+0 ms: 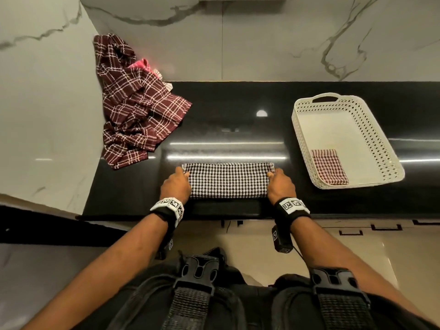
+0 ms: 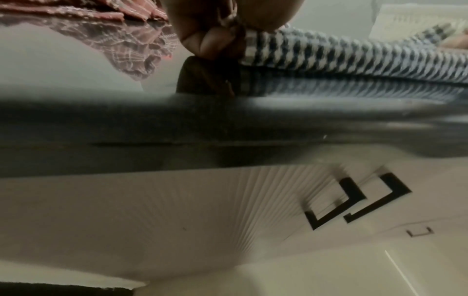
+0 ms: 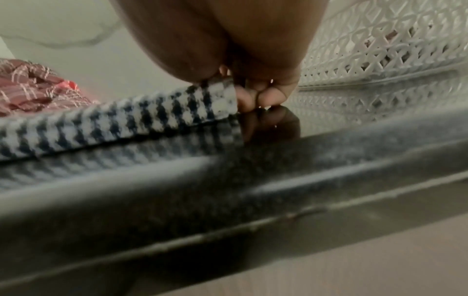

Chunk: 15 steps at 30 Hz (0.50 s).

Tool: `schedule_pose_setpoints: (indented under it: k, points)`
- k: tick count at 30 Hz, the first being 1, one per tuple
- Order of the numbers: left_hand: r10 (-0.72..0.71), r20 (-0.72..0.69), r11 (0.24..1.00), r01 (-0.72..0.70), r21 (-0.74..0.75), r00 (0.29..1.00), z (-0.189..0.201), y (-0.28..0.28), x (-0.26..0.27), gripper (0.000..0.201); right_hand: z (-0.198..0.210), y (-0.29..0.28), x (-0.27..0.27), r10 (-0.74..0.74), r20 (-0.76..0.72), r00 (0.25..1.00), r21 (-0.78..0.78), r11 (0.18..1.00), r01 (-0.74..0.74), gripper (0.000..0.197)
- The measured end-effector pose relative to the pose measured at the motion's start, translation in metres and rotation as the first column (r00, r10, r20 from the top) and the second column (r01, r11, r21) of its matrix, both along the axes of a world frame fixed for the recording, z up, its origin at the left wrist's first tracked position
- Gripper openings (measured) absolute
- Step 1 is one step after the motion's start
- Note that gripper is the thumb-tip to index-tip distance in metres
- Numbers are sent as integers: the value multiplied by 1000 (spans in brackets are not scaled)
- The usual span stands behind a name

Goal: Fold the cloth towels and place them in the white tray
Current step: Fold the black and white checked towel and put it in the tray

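A black-and-white checked towel (image 1: 228, 180) lies folded into a long strip on the black counter (image 1: 238, 120), near its front edge. My left hand (image 1: 177, 184) pinches the strip's left end, and my right hand (image 1: 280, 184) pinches its right end. In the left wrist view my left hand (image 2: 215, 46) has curled fingers against the checked towel (image 2: 354, 58). In the right wrist view my right hand (image 3: 243, 96) grips the end of the checked towel (image 3: 142, 118). The white perforated tray (image 1: 381, 144) stands to the right, holding a folded maroon checked towel (image 1: 329, 166) in its near corner.
A heap of unfolded maroon plaid towels (image 1: 135, 110), with a pink one (image 1: 142, 64) among them, lies at the counter's left back against the marble wall (image 1: 42, 103). The tray wall (image 3: 380, 50) is close to my right hand. Beige floor (image 1: 262, 239) lies below the counter edge.
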<state>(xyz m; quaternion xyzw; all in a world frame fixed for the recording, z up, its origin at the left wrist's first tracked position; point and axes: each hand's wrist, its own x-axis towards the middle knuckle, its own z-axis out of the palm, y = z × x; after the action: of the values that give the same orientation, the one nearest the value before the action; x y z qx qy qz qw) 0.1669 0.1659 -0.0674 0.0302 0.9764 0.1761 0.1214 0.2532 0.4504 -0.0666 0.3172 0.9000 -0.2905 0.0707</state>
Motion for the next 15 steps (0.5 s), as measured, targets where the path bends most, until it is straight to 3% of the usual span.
schedule_pose_setpoints:
  k: [9,12,15]
  points:
    - [-87,-61,995,84,-51,994,-8,1,2,20,-8,-9,-7,20,83,996,210,977,-37,21]
    - [-50,-78,996,45,-72,996,-3,0,2,28,-3,-10,-6,-54,73,996,221,975,37,31]
    - [-108,-256,993,90,-80,961,3,0,1,40,7,-23,-4,16,-63,998,408,913,12,41]
